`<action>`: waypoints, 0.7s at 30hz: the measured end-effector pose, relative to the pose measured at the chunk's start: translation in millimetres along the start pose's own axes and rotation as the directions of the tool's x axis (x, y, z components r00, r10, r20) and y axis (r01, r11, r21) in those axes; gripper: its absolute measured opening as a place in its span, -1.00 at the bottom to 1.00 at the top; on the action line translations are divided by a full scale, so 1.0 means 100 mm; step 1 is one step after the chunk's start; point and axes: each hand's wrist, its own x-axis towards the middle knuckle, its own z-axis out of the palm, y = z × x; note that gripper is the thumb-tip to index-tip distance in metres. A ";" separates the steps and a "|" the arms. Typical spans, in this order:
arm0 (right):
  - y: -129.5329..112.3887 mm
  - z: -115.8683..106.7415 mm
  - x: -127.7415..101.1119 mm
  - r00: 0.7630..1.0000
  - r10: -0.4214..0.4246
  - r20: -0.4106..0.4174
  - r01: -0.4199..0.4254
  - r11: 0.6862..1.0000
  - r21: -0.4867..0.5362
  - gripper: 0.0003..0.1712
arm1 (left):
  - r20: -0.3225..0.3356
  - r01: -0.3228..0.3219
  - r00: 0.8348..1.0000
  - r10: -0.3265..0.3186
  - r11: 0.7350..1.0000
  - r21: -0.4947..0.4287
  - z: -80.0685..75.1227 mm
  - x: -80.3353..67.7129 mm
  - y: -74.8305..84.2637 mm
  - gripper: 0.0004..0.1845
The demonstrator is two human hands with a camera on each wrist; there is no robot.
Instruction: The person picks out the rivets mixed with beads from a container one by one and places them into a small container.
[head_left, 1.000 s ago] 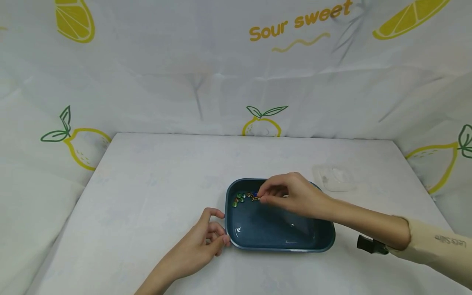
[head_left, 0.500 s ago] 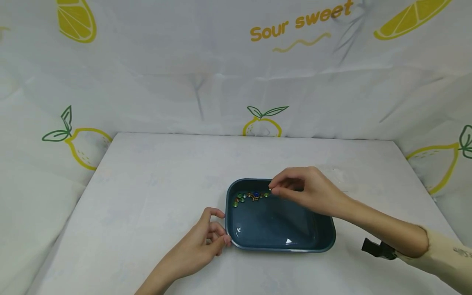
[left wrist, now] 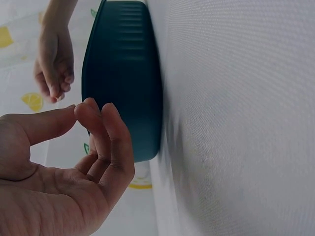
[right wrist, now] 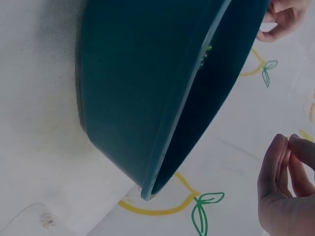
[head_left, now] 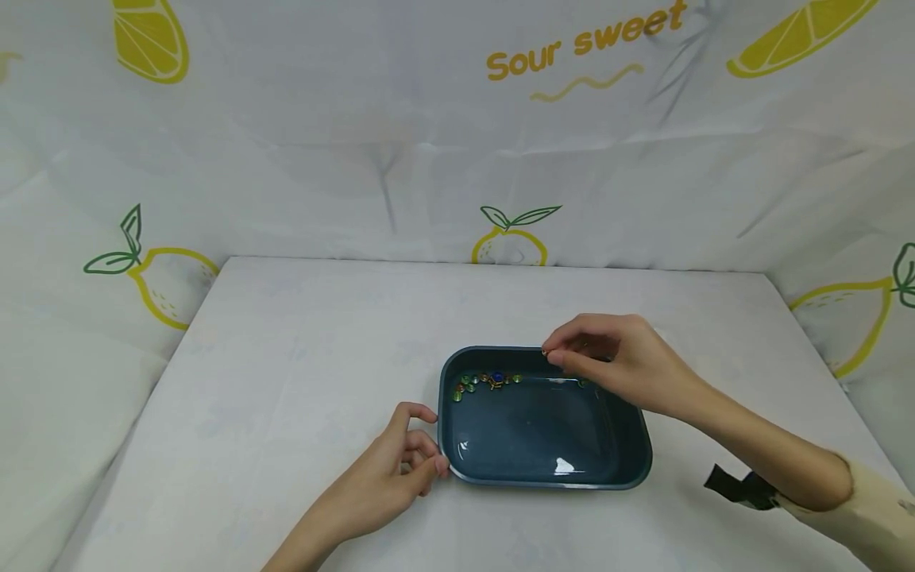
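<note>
Head view: my right hand (head_left: pixel 615 357) hovers over the dark teal basin (head_left: pixel 629 477) at its two o'clock rim, thumb and fingertips pinched on something too small to tell. The beaded bracelet (head_left: pixel 489 381) lies in the water at eleven o'clock. My left hand (head_left: pixel 389 477), fingers loosely curled, touches the seven o'clock corner, probably steadying it.

The person works with 2 bare hands: left hand (head_left: pixel 389 481) and right hand (head_left: pixel 618 364). The left forearm is uncovered. The right arm carries a cream sleeve (head_left: pixel 875 512) pushed back from the wrist, and a black strap (head_left: pixel 739 488) beneath the forearm.
</note>
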 end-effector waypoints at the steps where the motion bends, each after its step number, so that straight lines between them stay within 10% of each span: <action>1: 0.00 -0.01 -0.01 1.000 0.002 -0.006 -0.002 1.000 -0.001 -0.76 | 0.000 -0.001 1.000 0.001 1.000 0.000 0.00 0.00 0.00 -0.48; 21: 0.10 -0.18 -0.19 0.990 0.082 -0.114 -0.085 0.996 -0.020 -0.73 | -0.001 -0.003 1.000 0.003 1.000 0.000 0.00 -0.01 0.01 -0.48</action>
